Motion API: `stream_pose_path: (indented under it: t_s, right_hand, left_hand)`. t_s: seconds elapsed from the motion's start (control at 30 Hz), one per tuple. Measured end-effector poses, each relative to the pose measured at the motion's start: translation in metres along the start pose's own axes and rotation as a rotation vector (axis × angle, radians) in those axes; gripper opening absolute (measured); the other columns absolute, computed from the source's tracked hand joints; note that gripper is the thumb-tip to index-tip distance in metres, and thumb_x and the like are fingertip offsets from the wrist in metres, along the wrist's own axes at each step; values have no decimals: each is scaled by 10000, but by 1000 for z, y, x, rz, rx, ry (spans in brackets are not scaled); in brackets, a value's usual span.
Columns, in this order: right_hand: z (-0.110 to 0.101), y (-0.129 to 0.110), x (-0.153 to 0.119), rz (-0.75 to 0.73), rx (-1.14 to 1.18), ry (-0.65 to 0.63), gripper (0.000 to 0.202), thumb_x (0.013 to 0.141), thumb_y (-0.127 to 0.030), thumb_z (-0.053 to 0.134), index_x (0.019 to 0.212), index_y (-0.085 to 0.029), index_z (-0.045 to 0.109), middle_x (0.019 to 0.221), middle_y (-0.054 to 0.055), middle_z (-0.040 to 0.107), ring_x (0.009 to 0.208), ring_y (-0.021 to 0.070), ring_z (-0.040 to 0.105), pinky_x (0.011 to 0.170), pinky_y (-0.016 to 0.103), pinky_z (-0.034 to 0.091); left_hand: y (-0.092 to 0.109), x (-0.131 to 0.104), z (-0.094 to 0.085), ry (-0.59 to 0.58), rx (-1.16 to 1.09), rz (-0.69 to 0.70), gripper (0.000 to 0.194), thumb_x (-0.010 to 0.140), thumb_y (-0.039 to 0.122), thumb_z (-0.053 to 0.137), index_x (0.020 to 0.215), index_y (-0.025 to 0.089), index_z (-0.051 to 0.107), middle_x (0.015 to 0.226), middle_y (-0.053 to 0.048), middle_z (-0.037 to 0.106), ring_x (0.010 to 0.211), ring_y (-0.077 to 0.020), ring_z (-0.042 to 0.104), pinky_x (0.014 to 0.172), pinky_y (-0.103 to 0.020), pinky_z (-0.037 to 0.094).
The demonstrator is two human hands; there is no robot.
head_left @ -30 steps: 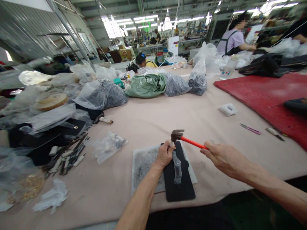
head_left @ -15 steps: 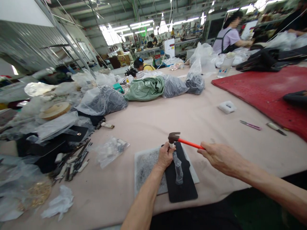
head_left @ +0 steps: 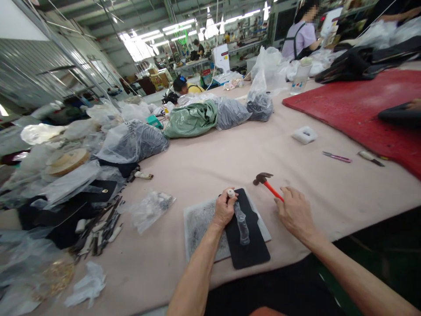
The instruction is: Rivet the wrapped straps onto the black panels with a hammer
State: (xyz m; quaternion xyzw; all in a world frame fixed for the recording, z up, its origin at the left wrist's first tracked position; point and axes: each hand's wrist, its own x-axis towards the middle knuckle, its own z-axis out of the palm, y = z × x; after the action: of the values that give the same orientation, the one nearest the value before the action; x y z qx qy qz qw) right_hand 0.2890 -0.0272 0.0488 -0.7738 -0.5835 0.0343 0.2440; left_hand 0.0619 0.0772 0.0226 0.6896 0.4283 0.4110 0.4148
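My left hand (head_left: 225, 210) pinches a short tool with a white wrapped top (head_left: 231, 193), held upright at the upper left edge of a black panel (head_left: 253, 250). A crumpled strip of clear plastic (head_left: 242, 226) lies along the panel. Beneath the panel is a grey speckled slab (head_left: 204, 228). To the right, my right hand (head_left: 294, 210) is around the red handle of a claw hammer (head_left: 263, 178), whose dark head is apart from the white-topped tool. What the tool's lower end touches is hidden by my fingers.
Tools with wrapped handles (head_left: 98, 232) and plastic bags (head_left: 153, 208) lie on the left. Wrapped bundles (head_left: 192, 118) line the back. On the right are a white block (head_left: 304, 135), snips (head_left: 337, 156), a knife (head_left: 371, 158) and a red board (head_left: 358, 109). People sit beyond.
The hammer has moved off the white-topped tool, to the right, with my right hand. My left hand still holds the tool. The whole view has shifted slightly.
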Motion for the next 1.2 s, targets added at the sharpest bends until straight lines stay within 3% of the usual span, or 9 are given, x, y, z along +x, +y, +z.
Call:
stream_pose_path:
  t_s: [0.13, 0.23, 0.47, 0.6, 0.7, 0.83, 1.0, 1.1, 1.2]
  right_hand:
    - [8, -71, -28, -154, 368, -148, 471, 984, -426, 483, 1363, -149, 449, 1223, 153, 609, 1081, 261, 614, 877, 364, 491]
    - [26, -104, -42, -192, 308, -332, 351, 1009, -313, 413, 1328, -184, 483, 1129, 111, 641, 953, 231, 656, 755, 328, 475]
    - [51, -103, -39, -129, 127, -383, 216, 1019, -242, 355, 1087, -178, 550, 989, 83, 689, 841, 202, 676, 635, 311, 363]
    - [49, -103, -37, -84, 99, -407, 192, 1028, -264, 364, 1025, -183, 538, 948, 73, 711, 828, 212, 692, 621, 325, 317]
    - [47, -106, -35, -61, 82, -427, 175, 1027, -270, 375, 1026, -189, 531, 889, 71, 722, 821, 229, 702, 615, 330, 291]
    - [46, -108, -33, -83, 47, -471, 174, 1012, -275, 396, 1020, -185, 544, 861, 98, 727, 807, 256, 705, 615, 331, 285]
    - [45, -99, -34, -41, 224, -433, 175, 982, -296, 438, 971, -193, 578, 821, 89, 699, 786, 248, 675, 638, 318, 346]
    - [41, -86, -33, 59, 682, -424, 232, 970, -386, 453, 1019, -201, 584, 719, 12, 614, 635, 184, 601, 599, 299, 403]
    - [28, -71, -24, 203, 964, -393, 371, 1004, -508, 381, 1086, -195, 566, 727, -19, 572, 532, 136, 518, 509, 279, 433]
  left_hand:
    - [3, 1, -1, -20, -35, -48, 227, 888, 331, 610, 1071, 200, 642, 964, -48, 760, 894, -164, 705, 862, -310, 553]
    - [3, 5, 1, 9, -91, -95, 222, 838, 341, 669, 1007, 198, 661, 929, -31, 756, 860, -157, 702, 833, -290, 556]
    - [11, 6, 11, 327, -134, -204, 278, 735, 399, 770, 814, 199, 594, 725, 31, 637, 686, -121, 595, 662, -235, 503]
    - [17, 4, 6, 264, 58, -47, 334, 690, 422, 813, 793, 211, 575, 706, 39, 583, 676, -117, 547, 672, -238, 481]
    - [22, 6, -5, 236, -30, -94, 269, 799, 423, 704, 777, 218, 531, 679, 38, 574, 629, -115, 553, 622, -236, 470]
    - [38, 21, -27, -116, -98, 13, 277, 792, 430, 726, 767, 210, 561, 678, 23, 615, 603, -108, 577, 640, -244, 489]
    - [57, 40, -49, 322, -489, -53, 410, 791, 551, 713, 914, 188, 569, 808, 1, 669, 711, -147, 705, 737, -321, 585]
    - [52, 24, -60, 338, -431, -134, 445, 743, 511, 779, 934, 159, 585, 800, -5, 680, 716, -160, 723, 715, -307, 595]
    - [34, -5, -68, 522, -451, -144, 396, 805, 503, 719, 959, 168, 574, 810, 1, 693, 726, -149, 721, 706, -295, 601]
